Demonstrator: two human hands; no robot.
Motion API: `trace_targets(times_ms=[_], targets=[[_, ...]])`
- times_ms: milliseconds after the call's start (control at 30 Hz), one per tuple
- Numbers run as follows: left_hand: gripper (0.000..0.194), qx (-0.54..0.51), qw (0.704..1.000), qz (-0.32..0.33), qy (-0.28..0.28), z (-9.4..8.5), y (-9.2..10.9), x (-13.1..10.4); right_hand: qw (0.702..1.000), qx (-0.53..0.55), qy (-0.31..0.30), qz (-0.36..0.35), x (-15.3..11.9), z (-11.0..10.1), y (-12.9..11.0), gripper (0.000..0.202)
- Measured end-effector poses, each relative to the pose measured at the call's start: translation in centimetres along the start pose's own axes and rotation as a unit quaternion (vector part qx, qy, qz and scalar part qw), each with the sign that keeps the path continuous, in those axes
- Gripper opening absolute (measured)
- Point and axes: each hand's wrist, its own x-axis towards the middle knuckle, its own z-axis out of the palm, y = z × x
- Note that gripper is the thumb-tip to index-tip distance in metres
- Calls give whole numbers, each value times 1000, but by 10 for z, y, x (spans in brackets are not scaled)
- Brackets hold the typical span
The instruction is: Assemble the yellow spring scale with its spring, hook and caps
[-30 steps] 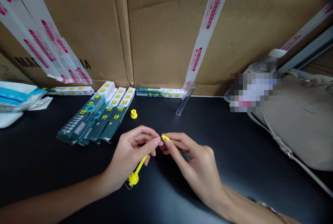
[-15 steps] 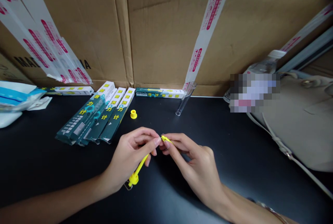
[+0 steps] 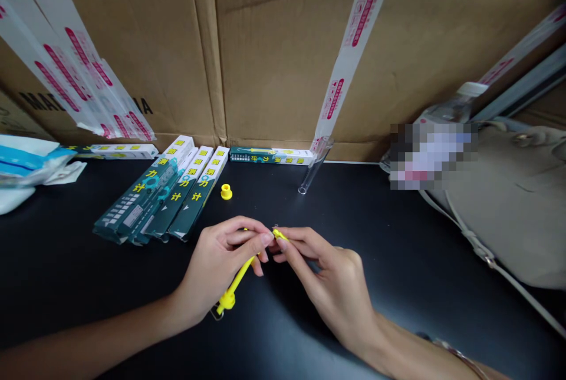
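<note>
My left hand (image 3: 227,262) is closed around a yellow rod (image 3: 241,274), which slants down to a wider end with a wire hook below the palm. Pinched between the thumb and fingers of my right hand (image 3: 327,274) is a small yellow piece (image 3: 278,234). The fingertips of both hands meet at that piece, and they hide whether it joins the rod. A yellow cap (image 3: 226,192) stands on the black table beyond my left hand. Behind my hands, a clear tube (image 3: 313,171) leans against a box and the cardboard.
Several green and white boxes (image 3: 145,191) lie at the left, and another box (image 3: 269,156) lies along the cardboard wall (image 3: 274,62). A blue and white packet (image 3: 30,159) is at the far left. At the right are a plastic bottle (image 3: 453,106) and a beige bag (image 3: 517,209).
The fingers of my left hand have shifted slightly around the rod, and a bit of yellow now shows behind them. The small piece is tilted a little differently; the view has moved slightly.
</note>
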Motion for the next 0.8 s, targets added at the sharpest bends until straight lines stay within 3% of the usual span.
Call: trace_targets(times_ms=[267,633,800], targets=[[14,0,1000,1,9,2,0,0,1000,6,-6,1,-4,4,3,14],[19,-18,1000,-3,11,0,0,-1,988,127,-6,91,-1,6,2,14],[18,-19,1000,-6,12,0,-1,-1,985,135,-6,106,-2,6,2,15]])
